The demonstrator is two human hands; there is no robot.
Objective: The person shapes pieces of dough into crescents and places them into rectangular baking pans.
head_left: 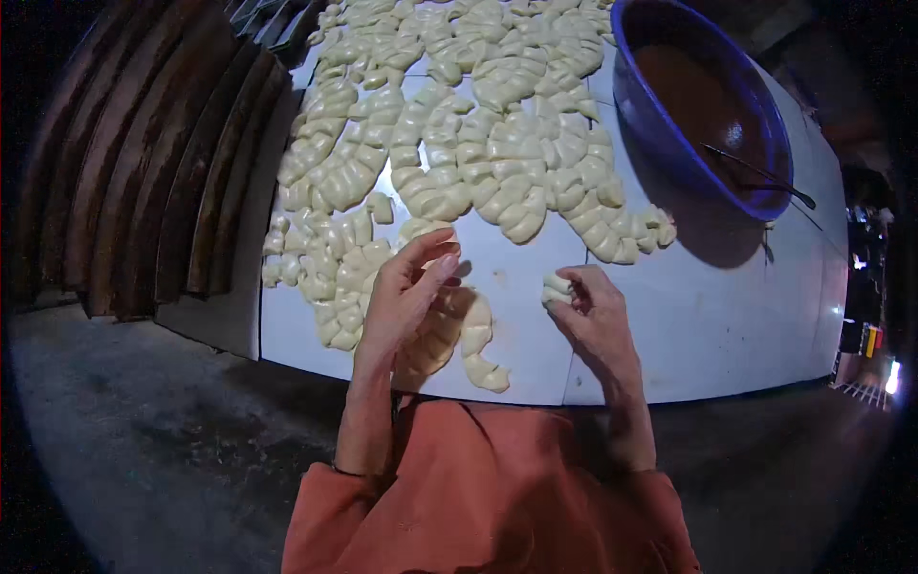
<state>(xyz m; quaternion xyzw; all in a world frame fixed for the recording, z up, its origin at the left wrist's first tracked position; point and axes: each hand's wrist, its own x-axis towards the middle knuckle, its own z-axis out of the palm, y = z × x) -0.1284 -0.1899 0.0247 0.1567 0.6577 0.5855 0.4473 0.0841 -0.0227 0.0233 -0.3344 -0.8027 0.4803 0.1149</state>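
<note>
Nearest the viewer, a person's rust-orange shirt (pixel 478 488) is facing the white counter (pixel 712 335), with a deep purple basin (pixel 639 120) serving as landmark. Nearer than the basin and well to its left, a curved strip of pale dough (pixel 476 340) is lying beside more dough, partly under the left hand (pixel 413 282). That hand's fingers are curving apart from the thumb and appear to be holding nothing, perhaps leaving the soft surface below unpressed. Nearer than the basin and slightly to its left, the right hand (pixel 581 295) is pinching a small dough piece (pixel 556 289) between thumb and fingers, raised over bare counter, seemingly lightly so it is not squashing.

Farther back, left of the basin, glossy dough pieces (pixel 516 158) are spreading in crowded, touching rows, probably packed that way to save room. The basin itself is holding brown liquid (pixel 688 91); a dark, thin-handled utensil (pixel 765 175) is leaning over its near rim, likely keeping the handle dry. Far left of the basin, dark, long boards (pixel 143 172) are standing in a row beyond the counter's edge.
</note>
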